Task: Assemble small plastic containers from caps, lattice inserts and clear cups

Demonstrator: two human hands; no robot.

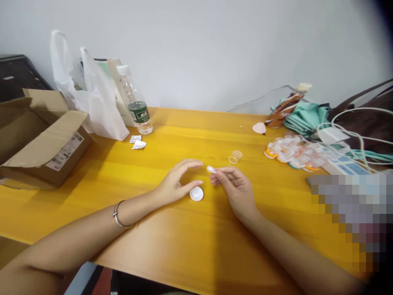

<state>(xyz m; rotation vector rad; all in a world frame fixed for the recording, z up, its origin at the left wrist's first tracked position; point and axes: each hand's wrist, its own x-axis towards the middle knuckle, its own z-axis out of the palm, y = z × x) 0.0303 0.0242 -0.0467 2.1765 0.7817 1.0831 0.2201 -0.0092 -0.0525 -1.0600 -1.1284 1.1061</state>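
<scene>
My right hand (238,192) pinches a small white piece (211,169) between thumb and fingertips, just above the table. What this piece is I cannot make out. To the left of it, my left hand (181,182) is open, its thumb and fingers apart and curved towards the white piece. A round white lid-like disc (196,194) lies on the table just below my left thumb tip. Beyond my hands lie a small clear plastic cup (237,154) and a thin clear ring (232,159).
An open cardboard box (61,159), a white plastic bag (101,106), a water bottle (139,110) and foil scraps (138,145) occupy the left. Rightward are several clear round cases (294,153), a pink piece (259,128), a brown drink bottle (284,108), teal fabric (308,119) and a power strip (344,162).
</scene>
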